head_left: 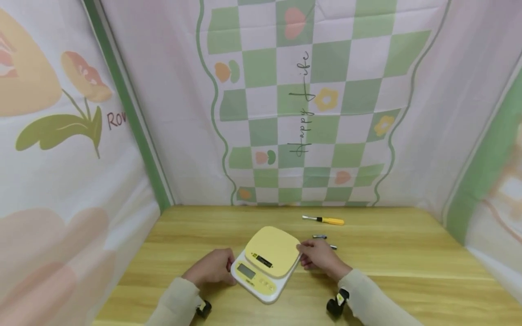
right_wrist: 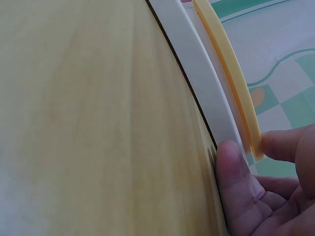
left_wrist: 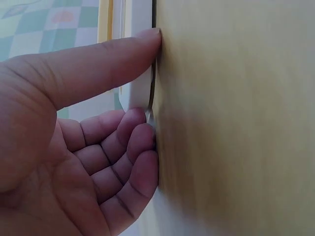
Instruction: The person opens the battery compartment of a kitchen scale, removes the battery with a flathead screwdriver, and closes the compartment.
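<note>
A yellow and white digital kitchen scale [head_left: 272, 249] lies at an angle on the wooden table, its small grey display blank. My left hand [head_left: 218, 267] grips the scale's left corner. In the left wrist view, the thumb [left_wrist: 123, 61] lies against the white side, and the other fingers curl by the corner. At the opposite edge, my right hand [head_left: 320, 257] holds the scale between its digits. In the right wrist view, one fingertip [right_wrist: 231, 160] touches the white base [right_wrist: 202, 73], while another digit meets the rim of the yellow plate [right_wrist: 236, 78].
Behind the scale to the right lies a screwdriver [head_left: 331, 221] with a yellow handle. Two small cylinders, apparently batteries, lie near the right hand; one battery [head_left: 320, 237] shows beyond it, the other is partly covered. Patterned cloth [head_left: 302, 136] hangs behind the table and along both sides.
</note>
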A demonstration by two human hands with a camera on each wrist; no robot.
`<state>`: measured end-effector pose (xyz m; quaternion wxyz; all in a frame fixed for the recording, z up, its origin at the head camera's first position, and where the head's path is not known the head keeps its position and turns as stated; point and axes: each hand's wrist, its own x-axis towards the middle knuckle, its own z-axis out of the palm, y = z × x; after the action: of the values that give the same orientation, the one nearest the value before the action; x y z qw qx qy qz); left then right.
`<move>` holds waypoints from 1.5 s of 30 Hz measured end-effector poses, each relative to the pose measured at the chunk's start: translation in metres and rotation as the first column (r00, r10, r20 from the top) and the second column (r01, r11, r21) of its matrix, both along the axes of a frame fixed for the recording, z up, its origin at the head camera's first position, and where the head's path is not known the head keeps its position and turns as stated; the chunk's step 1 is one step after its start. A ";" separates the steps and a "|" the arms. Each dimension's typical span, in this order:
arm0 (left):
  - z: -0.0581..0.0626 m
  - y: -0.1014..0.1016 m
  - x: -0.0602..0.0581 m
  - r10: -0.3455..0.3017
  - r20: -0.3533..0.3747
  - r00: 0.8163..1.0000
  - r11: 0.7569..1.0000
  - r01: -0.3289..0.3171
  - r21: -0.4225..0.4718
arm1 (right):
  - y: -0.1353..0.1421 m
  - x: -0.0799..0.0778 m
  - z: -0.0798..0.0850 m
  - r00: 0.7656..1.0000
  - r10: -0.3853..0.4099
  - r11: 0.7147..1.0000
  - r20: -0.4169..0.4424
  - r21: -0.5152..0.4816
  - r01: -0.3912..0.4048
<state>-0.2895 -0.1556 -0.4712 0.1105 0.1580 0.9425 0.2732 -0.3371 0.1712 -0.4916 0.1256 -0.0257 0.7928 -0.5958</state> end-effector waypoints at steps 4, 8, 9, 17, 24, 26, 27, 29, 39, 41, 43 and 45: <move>0.000 0.004 0.003 -0.003 -0.009 1.000 1.000 0.003 -0.002 | 0.001 -0.007 0.000 1.000 0.004 1.000 -0.014 0.015 -0.004; -0.001 0.007 0.008 -0.002 0.001 1.000 1.000 0.002 0.013 | 0.001 -0.012 -0.001 1.000 0.020 1.000 -0.001 0.002 -0.020; 0.000 0.008 0.009 0.002 0.008 1.000 1.000 -0.002 0.016 | 0.001 -0.013 -0.001 1.000 0.027 1.000 0.004 -0.003 -0.027; 0.002 0.010 0.015 0.003 0.044 0.999 1.000 -0.002 -0.025 | 0.000 -0.024 -0.001 0.997 0.066 0.997 0.039 -0.029 -0.065; 0.006 0.008 0.017 -0.021 0.076 0.997 1.000 0.021 0.013 | -0.005 -0.027 0.001 0.999 0.049 0.999 0.019 0.003 -0.049; 0.006 0.008 0.016 -0.029 0.077 0.997 0.999 0.026 0.028 | -0.007 -0.028 0.002 0.999 0.041 0.999 0.012 0.019 -0.041; 0.006 0.008 0.016 -0.032 0.075 0.997 0.999 0.029 0.032 | -0.008 -0.029 0.002 0.999 0.038 0.999 0.010 0.029 -0.039; 0.005 0.009 0.016 -0.033 0.076 0.997 0.999 0.030 0.038 | -0.009 -0.030 0.003 0.999 0.035 0.998 0.006 0.051 -0.035; 0.004 0.012 0.017 -0.030 0.058 0.998 0.999 0.028 0.031 | -0.012 -0.044 -0.003 0.997 0.062 0.993 -0.038 0.105 -0.058; 0.001 0.012 0.017 -0.030 0.052 0.998 0.999 0.029 0.030 | -0.012 -0.048 -0.004 0.996 0.074 0.993 -0.045 0.101 -0.069; -0.001 0.013 0.016 -0.032 0.045 0.998 0.999 0.031 0.029 | -0.013 -0.050 -0.004 0.995 0.088 0.992 -0.052 0.097 -0.083; -0.004 0.014 0.016 -0.034 0.039 0.999 0.999 0.033 0.028 | -0.013 -0.051 -0.004 0.995 0.089 0.992 -0.048 0.098 -0.084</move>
<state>-0.2735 -0.1417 -0.4748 0.1316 0.1696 0.9334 0.2875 -0.3886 0.1580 -0.4951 0.1315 -0.0698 0.8216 -0.5503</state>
